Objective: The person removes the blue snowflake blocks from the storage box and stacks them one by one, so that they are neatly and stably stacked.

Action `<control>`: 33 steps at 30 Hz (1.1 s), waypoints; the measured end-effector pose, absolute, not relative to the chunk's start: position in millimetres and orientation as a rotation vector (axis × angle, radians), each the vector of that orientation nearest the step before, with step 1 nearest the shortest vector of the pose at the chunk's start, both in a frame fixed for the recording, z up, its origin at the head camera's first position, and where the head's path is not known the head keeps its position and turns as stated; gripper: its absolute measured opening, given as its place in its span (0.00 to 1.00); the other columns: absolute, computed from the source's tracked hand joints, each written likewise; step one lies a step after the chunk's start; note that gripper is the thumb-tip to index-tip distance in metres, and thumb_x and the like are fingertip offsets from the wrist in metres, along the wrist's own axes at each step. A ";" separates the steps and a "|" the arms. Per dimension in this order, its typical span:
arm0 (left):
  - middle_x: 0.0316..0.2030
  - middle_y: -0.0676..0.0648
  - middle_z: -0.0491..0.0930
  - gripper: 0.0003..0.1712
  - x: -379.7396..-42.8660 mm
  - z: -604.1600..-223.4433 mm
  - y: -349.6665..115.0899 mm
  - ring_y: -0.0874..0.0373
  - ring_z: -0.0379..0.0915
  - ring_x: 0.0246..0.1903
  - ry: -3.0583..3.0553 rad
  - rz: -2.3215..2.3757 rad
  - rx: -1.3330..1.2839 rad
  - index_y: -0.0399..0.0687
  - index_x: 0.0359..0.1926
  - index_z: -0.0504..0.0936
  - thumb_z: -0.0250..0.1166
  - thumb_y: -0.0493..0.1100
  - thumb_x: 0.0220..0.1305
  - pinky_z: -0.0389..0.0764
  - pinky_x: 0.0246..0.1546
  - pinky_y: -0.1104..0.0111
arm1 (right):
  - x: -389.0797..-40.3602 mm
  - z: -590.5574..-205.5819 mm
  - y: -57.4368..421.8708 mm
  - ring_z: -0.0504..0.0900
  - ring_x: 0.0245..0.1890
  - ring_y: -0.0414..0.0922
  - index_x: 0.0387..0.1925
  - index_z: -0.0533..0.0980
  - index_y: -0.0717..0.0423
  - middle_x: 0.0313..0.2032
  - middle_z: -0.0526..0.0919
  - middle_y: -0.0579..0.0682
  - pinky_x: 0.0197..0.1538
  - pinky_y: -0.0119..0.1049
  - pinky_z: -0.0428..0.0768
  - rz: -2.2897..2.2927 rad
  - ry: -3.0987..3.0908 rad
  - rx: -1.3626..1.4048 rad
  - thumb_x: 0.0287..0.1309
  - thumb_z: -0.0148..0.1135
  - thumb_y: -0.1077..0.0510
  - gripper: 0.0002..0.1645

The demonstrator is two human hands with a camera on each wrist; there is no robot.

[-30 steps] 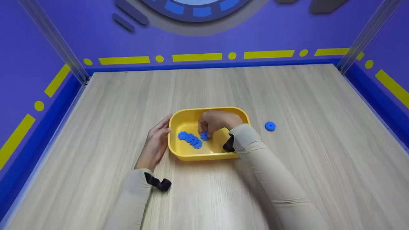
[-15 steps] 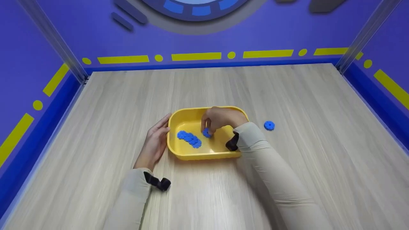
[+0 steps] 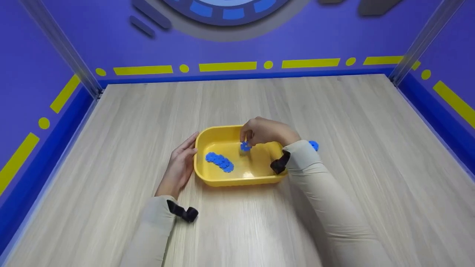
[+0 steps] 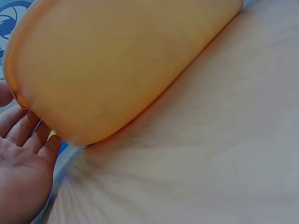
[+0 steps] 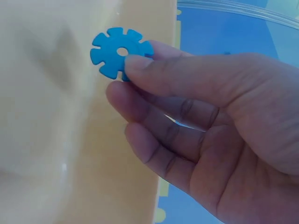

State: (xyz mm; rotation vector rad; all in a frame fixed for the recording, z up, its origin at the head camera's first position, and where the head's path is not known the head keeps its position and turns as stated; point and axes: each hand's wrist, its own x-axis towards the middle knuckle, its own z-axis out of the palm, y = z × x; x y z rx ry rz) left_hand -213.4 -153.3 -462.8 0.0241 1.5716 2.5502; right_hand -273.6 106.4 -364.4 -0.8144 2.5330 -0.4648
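Note:
A yellow plastic tub (image 3: 237,181) stands on the wooden table. Inside its left half lie several blue notched plastic discs, overlapping in a slanting row (image 3: 219,161). My right hand (image 3: 265,130) is over the tub's back right part and pinches one blue notched disc (image 3: 245,146) between thumb and fingers. In the right wrist view this disc (image 5: 112,52) shows its centre hole and slotted edge, apart from the tub floor. My left hand (image 3: 180,165) rests against the tub's left outer wall, fingers fairly straight. The left wrist view shows those fingers (image 4: 28,130) touching the tub (image 4: 107,70).
Another blue disc (image 3: 314,145) lies on the table right of the tub, partly hidden by the right sleeve (image 3: 306,155). Blue-purple panels with yellow marks (image 3: 228,66) wall the table (image 3: 167,107) at the back and sides.
My right hand has lifted the blue disc from the tub floor and moved back and to the right with it. The left hand and the tub have stayed in place.

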 end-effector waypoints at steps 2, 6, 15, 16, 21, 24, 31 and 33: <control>0.73 0.45 0.55 0.33 -213.2 -462.8 -153.8 0.56 0.52 0.72 1.578 2.548 0.017 0.39 0.71 0.59 0.49 0.28 0.64 0.59 0.70 0.65 | -273.0 -361.7 111.3 0.80 0.35 0.45 0.42 0.82 0.54 0.38 0.85 0.50 0.45 0.38 0.82 -0.504 2.542 -0.829 0.56 0.64 0.65 0.11; 0.73 0.46 0.55 0.33 -213.1 -463.8 -155.0 0.56 0.52 0.72 1.592 2.536 0.010 0.40 0.71 0.59 0.48 0.29 0.65 0.61 0.69 0.66 | -271.9 -357.0 122.9 0.82 0.36 0.46 0.41 0.82 0.58 0.37 0.86 0.52 0.45 0.39 0.83 -0.588 2.558 -0.881 0.56 0.63 0.67 0.11; 0.73 0.45 0.56 0.33 -213.8 -465.1 -156.5 0.56 0.54 0.71 1.581 2.539 0.010 0.40 0.71 0.59 0.48 0.29 0.64 0.62 0.68 0.67 | -269.5 -348.8 152.1 0.83 0.41 0.49 0.46 0.83 0.58 0.42 0.86 0.53 0.50 0.43 0.83 -0.693 2.618 -0.878 0.59 0.60 0.67 0.13; 0.73 0.45 0.56 0.33 -213.6 -465.0 -156.4 0.56 0.54 0.71 1.579 2.542 0.009 0.40 0.71 0.59 0.49 0.29 0.64 0.62 0.68 0.67 | -269.3 -348.4 156.0 0.83 0.41 0.49 0.45 0.83 0.59 0.42 0.86 0.54 0.50 0.43 0.83 -0.701 2.631 -0.886 0.59 0.60 0.67 0.13; 0.73 0.46 0.55 0.33 -213.4 -464.4 -155.4 0.57 0.53 0.72 1.570 2.547 -0.006 0.40 0.71 0.60 0.49 0.29 0.64 0.62 0.68 0.67 | -266.7 -348.7 176.1 0.83 0.40 0.48 0.44 0.83 0.59 0.42 0.86 0.54 0.49 0.43 0.84 -0.751 2.692 -0.891 0.60 0.60 0.66 0.12; 0.73 0.46 0.55 0.33 -213.8 -464.2 -155.1 0.58 0.53 0.72 1.573 2.538 -0.016 0.41 0.71 0.60 0.49 0.29 0.64 0.62 0.68 0.68 | -263.8 -350.5 187.9 0.83 0.41 0.49 0.43 0.83 0.58 0.42 0.86 0.54 0.49 0.44 0.83 -0.819 2.725 -0.828 0.61 0.60 0.65 0.11; 0.73 0.45 0.55 0.34 -214.1 -464.9 -154.1 0.56 0.53 0.72 1.577 2.547 0.006 0.40 0.72 0.59 0.49 0.29 0.64 0.62 0.68 0.67 | -257.9 -359.5 209.4 0.83 0.39 0.50 0.44 0.83 0.61 0.41 0.85 0.57 0.47 0.45 0.84 -0.949 2.835 -0.698 0.61 0.58 0.67 0.12; 0.73 0.44 0.55 0.34 -214.0 -465.0 -153.7 0.56 0.53 0.72 1.573 2.555 0.022 0.39 0.71 0.59 0.49 0.28 0.64 0.62 0.68 0.67 | -256.3 -363.5 214.8 0.83 0.38 0.50 0.44 0.83 0.61 0.41 0.85 0.58 0.46 0.45 0.84 -0.972 2.874 -0.664 0.61 0.58 0.67 0.12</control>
